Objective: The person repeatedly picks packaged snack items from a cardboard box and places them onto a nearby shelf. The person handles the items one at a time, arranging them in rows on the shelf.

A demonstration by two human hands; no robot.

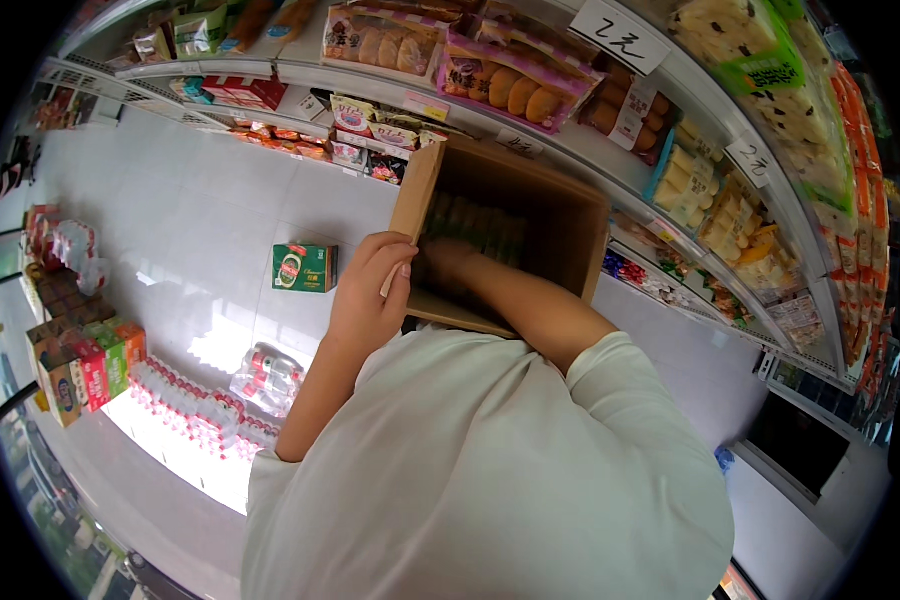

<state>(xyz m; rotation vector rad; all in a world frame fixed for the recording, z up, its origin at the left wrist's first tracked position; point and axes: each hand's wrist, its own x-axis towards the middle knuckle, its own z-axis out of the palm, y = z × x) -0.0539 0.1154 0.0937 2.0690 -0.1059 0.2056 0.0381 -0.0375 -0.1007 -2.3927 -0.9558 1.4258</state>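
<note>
An open brown cardboard box is in front of my chest, close against the shelf edge. My left hand grips the box's left flap, fingers folded over its edge and thumb along the near side. My right hand reaches down inside the box, in shadow, with its fingers hidden. Beside it, several greenish packs stand in a row along the box's far side; their kind is too dark to make out.
Shelves ahead and to the right hold bagged bread rolls and other packaged snacks, with price cards along the edges. A green carton sits on the tiled floor at left. Shrink-wrapped bottles and stacked coloured cartons stand farther left.
</note>
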